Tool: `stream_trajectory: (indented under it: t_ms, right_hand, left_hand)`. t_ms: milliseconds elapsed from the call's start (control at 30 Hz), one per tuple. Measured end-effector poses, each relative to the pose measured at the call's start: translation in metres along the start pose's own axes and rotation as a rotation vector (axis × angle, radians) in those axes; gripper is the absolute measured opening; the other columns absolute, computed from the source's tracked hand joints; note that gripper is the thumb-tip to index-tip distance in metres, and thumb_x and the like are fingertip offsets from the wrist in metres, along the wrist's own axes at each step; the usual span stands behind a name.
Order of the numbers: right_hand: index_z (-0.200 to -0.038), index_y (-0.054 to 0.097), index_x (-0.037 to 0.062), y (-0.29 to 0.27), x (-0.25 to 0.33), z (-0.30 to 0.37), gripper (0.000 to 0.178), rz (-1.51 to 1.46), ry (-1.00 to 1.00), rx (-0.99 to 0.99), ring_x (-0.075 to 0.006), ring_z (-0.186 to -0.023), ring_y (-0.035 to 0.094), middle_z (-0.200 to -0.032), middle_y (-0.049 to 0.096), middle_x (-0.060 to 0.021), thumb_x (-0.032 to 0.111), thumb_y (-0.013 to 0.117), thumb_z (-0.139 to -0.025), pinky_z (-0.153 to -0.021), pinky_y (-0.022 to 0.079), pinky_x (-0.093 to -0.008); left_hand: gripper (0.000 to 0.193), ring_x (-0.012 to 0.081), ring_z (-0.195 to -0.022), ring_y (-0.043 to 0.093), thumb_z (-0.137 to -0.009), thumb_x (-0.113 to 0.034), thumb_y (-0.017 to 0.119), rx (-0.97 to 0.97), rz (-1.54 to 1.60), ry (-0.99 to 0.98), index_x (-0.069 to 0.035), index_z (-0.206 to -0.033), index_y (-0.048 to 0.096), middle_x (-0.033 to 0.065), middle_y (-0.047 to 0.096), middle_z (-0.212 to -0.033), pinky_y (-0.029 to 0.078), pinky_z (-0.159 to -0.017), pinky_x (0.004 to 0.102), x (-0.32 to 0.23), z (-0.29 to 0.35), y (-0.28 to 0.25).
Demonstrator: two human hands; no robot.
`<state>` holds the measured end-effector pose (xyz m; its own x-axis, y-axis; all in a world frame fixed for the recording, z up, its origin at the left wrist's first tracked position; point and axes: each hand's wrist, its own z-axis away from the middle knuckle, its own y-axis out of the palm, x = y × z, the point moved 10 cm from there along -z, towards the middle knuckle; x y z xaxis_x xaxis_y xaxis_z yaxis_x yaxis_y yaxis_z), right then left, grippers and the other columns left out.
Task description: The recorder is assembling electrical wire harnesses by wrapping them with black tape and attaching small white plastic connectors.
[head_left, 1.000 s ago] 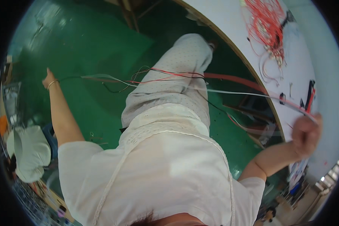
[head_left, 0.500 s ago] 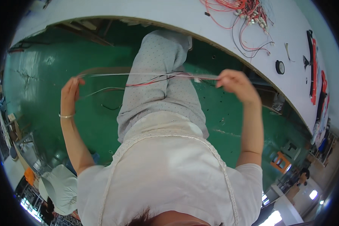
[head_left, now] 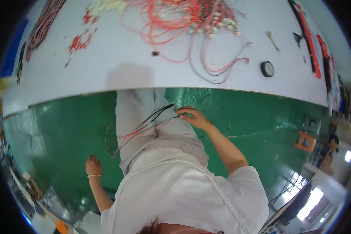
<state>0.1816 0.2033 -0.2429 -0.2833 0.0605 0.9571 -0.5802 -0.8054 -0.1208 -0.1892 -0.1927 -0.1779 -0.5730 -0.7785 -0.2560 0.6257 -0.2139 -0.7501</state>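
Now the wires (head_left: 158, 112) are no longer stretched between two hands, as was recorded half a second earlier; they are held near one end by the right hand (head_left: 196, 118) alone, short of the near edge of the counter (head_left: 85, 76). Finger and thumb of that hand appear pinched on the wires, and the rest is left trailing over the trousers (head_left: 179, 138), away from the counter. The left hand (head_left: 93, 167) has been lowered well back from the counter; no wire is seen reaching it, and whether it is closed cannot be told. Tension is judged to be lost, control being left to one hand. On the counter, a heap of red wires (head_left: 191, 15) is now shown more fully.
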Motion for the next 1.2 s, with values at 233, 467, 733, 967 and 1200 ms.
stream_trajectory:
  t_ms: [233,467,733,967,1200]
  right_hand:
    - [-0.088,0.067,0.001,-0.129,0.244,0.061,0.004,0.462,-0.46,-0.671,-0.0172,-0.074,0.063,-0.081,0.068,-0.007,0.005,0.066,-0.087,-0.069,0.049,-0.0285]
    - [-0.098,0.066,0.006,-0.22,0.291,0.036,0.014,1.109,-0.451,-0.971,-0.0186,-0.076,0.061,-0.087,0.064,-0.0054,0.006,0.068,-0.084,-0.069,0.05,-0.0305]
    - [-0.099,0.072,0.009,-0.15,0.302,0.098,0.024,0.985,-0.235,-0.989,-0.0176,-0.079,0.064,-0.089,0.067,-0.0057,0.005,0.076,-0.076,-0.061,0.052,-0.0297]
    - [-0.098,0.073,0.0073,-0.062,0.256,0.118,0.026,0.821,-0.335,-0.842,-0.0202,-0.078,0.062,-0.09,0.066,-0.0057,0.005,0.08,-0.072,-0.059,0.052,-0.0285]
    - [-0.102,0.072,0.0061,-0.034,0.251,0.111,0.029,0.667,-0.391,-0.561,-0.0227,-0.081,0.063,-0.095,0.067,-0.0061,0.005,0.079,-0.074,-0.069,0.053,-0.0315]
  left_hand:
    - [0.037,0.0351,-0.114,0.056,-0.083,-0.015,0.067,-0.379,-0.023,0.888,-0.006,-0.118,0.062,0.0152,0.062,-0.119,0.043,-0.098,0.0468,-0.341,-0.004,-0.037]
    - [0.028,0.0307,-0.102,0.063,-0.086,-0.014,0.066,-0.183,0.106,0.963,-0.006,-0.113,0.066,0.0131,0.067,-0.107,0.048,-0.092,0.0398,-0.402,-0.025,-0.02]
    - [0.028,0.018,-0.099,0.066,-0.1,-0.017,0.055,0.743,0.856,0.847,0.0,-0.121,0.064,0.008,0.069,-0.11,0.052,-0.087,0.0302,-0.489,0.024,0.005]
    - [0.04,0.0164,-0.109,0.061,-0.104,-0.026,0.048,0.881,1.357,0.477,0.0,-0.134,0.053,0.0081,0.061,-0.125,0.053,-0.09,0.0327,-0.507,0.021,0.047]
    - [0.035,0.0126,-0.085,0.062,-0.102,-0.023,0.051,0.74,1.298,0.356,0.001,-0.126,0.059,0.0051,0.063,-0.101,0.055,-0.078,0.0284,-0.451,0.02,0.049]
